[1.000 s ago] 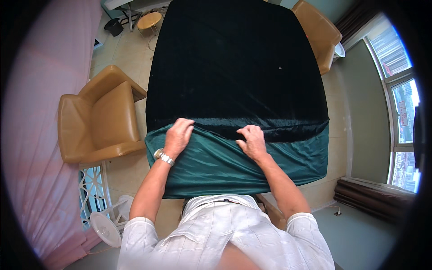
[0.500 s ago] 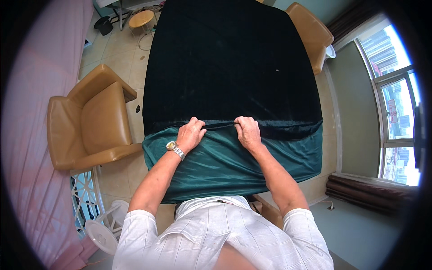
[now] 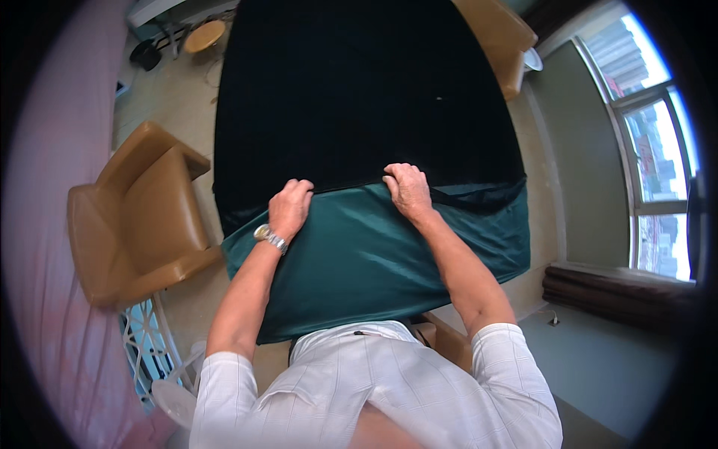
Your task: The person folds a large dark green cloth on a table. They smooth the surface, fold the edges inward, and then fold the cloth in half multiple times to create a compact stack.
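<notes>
A large black velvety cloth [image 3: 359, 90] covers the table in front of me. Along its near side lies a smooth dark green cloth surface [image 3: 351, 254], creased and hanging toward my waist. My left hand [image 3: 290, 207] is closed on the border where black meets green, with a metal-banded watch [image 3: 271, 238] on its wrist. Further right, my right hand [image 3: 409, 191] pinches the same border, its fingertips curled over the black side. Between the hands the border runs almost straight; right of them the black cloth bunches into folds. Whether black and green are two faces of one cloth, I cannot tell.
A tan armchair [image 3: 161, 213] stands close by the table's left side, another tan chair [image 3: 497, 41] at the far right. A round wooden stool [image 3: 205, 36] and a black bin [image 3: 145, 55] are at the far left. Pink curtain [image 3: 56, 224] hangs left; a window [image 3: 658, 150] is right.
Both hands have moved away from my body and slightly apart, carrying the border with them. More green shows between them, pulled smoother. The whole view has also shifted a little.
</notes>
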{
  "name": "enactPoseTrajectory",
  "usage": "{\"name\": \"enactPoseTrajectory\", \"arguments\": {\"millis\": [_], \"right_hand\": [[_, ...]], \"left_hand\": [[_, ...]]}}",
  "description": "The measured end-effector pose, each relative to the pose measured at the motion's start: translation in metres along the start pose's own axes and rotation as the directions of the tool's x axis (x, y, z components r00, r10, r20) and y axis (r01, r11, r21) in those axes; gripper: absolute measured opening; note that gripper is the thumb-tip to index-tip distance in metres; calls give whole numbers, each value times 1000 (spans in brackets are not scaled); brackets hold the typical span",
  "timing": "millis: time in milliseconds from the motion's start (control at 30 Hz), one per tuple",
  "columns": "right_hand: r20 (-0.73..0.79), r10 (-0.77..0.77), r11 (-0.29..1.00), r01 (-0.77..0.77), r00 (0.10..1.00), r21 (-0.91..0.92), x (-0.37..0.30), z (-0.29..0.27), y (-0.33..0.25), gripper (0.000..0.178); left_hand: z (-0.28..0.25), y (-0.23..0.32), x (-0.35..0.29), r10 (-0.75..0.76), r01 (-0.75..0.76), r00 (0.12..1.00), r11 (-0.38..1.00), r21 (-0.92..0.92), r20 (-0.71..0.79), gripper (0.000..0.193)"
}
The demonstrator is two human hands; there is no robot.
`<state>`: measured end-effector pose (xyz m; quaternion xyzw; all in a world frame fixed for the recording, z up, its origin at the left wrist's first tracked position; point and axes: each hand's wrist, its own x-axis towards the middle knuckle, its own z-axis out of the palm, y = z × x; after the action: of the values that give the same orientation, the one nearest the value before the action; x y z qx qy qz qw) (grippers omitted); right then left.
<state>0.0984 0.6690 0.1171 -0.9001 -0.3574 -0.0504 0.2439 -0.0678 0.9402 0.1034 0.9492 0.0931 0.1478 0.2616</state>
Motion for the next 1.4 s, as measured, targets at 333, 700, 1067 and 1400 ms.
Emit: {"name": "enactPoseTrajectory", "arguments": {"millis": [333, 700, 1067, 1400], "right_hand": [[-88, 277, 939, -289, 957, -184, -124, -108, 133, 49], [-161, 105, 994, -109, 981, -18, -119, -144, 258, 16], [-145, 11, 992, 7, 989, 122, -15, -142, 331, 7], [43, 273, 945, -276, 961, 173, -78, -231, 437, 30]], "left_hand": [[21, 57, 14, -4, 3, 1000, 999, 41, 14, 32], [100, 167, 55, 2, -14, 990, 997, 80, 138, 39], [113, 168, 78, -193, 195, 972, 981, 0, 135, 16], [114, 158, 79, -172, 171, 971, 985, 22, 167, 17]]}}
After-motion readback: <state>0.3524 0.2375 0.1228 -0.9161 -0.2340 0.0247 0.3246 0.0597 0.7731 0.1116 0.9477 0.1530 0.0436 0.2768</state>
